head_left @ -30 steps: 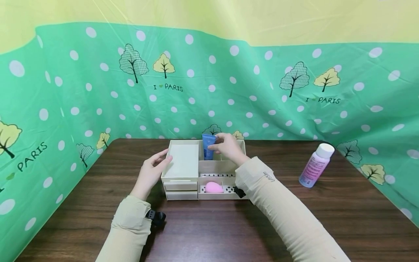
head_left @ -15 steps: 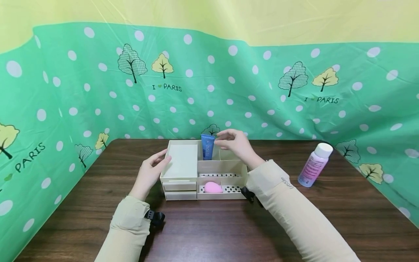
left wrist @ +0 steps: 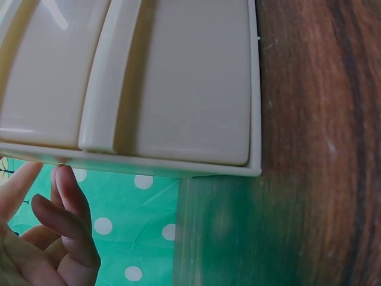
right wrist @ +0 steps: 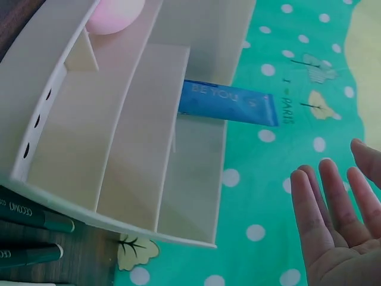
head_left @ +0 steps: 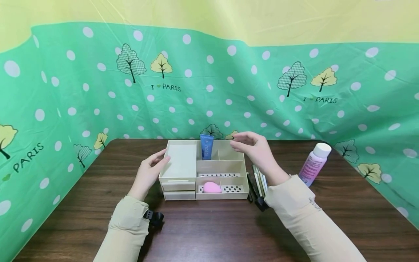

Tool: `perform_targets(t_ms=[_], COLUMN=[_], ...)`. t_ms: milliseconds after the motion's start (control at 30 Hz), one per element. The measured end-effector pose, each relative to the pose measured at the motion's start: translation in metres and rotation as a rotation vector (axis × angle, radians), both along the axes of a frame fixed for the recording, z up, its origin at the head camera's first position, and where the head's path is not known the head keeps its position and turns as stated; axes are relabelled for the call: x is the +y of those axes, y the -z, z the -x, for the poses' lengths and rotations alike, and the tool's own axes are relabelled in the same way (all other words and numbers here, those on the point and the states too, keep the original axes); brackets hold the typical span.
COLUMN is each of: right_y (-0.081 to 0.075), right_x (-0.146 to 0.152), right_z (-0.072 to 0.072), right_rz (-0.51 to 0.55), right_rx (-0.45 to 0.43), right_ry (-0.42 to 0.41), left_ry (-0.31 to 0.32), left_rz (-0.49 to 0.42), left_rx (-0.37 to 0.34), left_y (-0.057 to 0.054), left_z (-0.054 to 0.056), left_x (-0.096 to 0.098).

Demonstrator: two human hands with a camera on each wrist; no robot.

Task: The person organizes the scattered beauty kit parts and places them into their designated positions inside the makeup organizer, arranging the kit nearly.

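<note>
A cream desktop organizer stands on the table, with drawers at its left and open compartments at its right. My left hand touches the organizer's left side with relaxed fingers; in the left wrist view the fingertips meet its wall. A blue squeeze tube stands upright in a rear compartment, its upper part above the rim. Beyond the organizer's right rear corner, my right hand hovers with nothing in it, fingers loosely extended, apart from the tube. A pink egg-shaped sponge sits in the front compartment.
A pink-purple bottle with a white cap stands to the right. Dark green markers and pale slender items lie beside the organizer's right side, partly behind my right wrist. A green polka-dot cloth hangs behind the table.
My right hand has let go of the blue tube and moved right, away from it. The tube stays in the rear compartment. My left hand keeps its place at the organizer.
</note>
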State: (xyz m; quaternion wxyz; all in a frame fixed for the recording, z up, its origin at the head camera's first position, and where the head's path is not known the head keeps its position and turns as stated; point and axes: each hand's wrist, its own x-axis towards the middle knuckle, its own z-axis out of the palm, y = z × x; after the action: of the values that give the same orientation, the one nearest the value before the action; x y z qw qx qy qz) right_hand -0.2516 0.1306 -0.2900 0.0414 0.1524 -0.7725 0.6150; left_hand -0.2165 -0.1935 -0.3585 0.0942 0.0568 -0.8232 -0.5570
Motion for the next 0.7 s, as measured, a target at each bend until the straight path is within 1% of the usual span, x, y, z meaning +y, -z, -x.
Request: perform_targets(t_ms=[167,333,500,700], right_y=[-0.001,0.003,0.009,0.015], right_x=[0.011,0.023,0.036,0.047], right_z=[-0.012,-0.021,-0.027,-0.031], right_rz=[0.055,0.116,0.206,0.238], right_rx=[0.014,0.057,0.092,0.085], right_ry=[0.012,0.005,-0.010,-0.003], left_ry=[0.002,0.001,0.007,0.012], left_rz=[0.002,0.001,0.009,0.005], left_rx=[-0.001,-0.005,-0.006,-0.011], left_y=[-0.001,-0.002,-0.001,-0.002], left_z=[-0.001,-0.001,-0.001,-0.002], left_x=[0.000,0.000,0.000,0.000])
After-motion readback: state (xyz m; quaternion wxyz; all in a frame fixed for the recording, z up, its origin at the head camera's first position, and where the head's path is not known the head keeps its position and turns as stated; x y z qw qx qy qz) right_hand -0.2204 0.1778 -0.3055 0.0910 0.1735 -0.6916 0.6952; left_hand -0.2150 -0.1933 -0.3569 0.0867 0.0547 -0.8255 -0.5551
